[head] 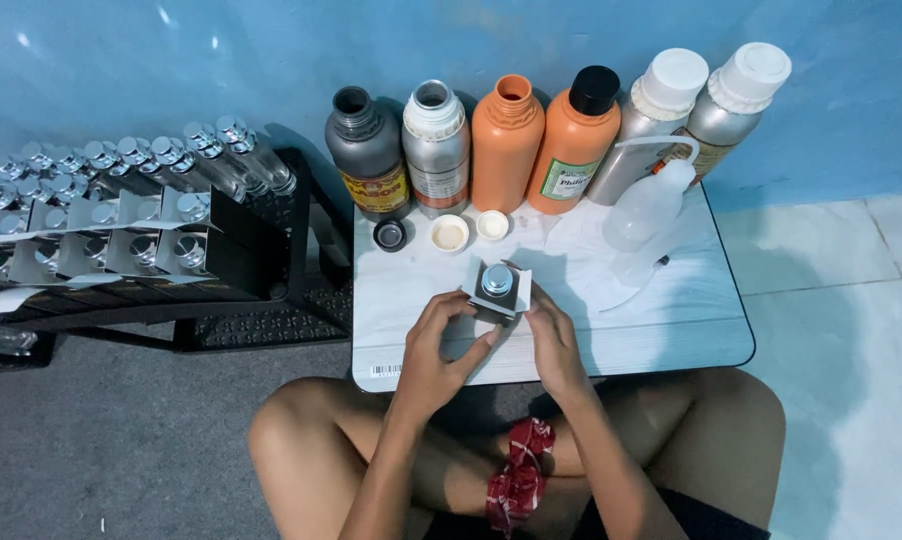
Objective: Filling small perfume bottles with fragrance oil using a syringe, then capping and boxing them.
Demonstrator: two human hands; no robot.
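Right now both hands meet over the near edge of the small white table point(671, 330). The left hand point(439, 345) and the right hand point(554, 340) close from either side around a small open box point(499, 290), whose flaps stand up; inside it sits a little bottle with a shiny silver cap point(497, 278). The fingers of each hand press on the box walls, so the box is held between them, just above the tabletop.

Just beyond the grip lie three loose caps: a black one point(389, 235) and two cream ones point(449, 234). Farther behind stands a row of tall bottles point(506, 140), grey, silver and orange. Beyond the right hand rests a clear squeeze bottle with a bent spout point(646, 205). Well off past the left hand, a dark rack point(261, 240) carries rows of similar boxed, silver-capped bottles.
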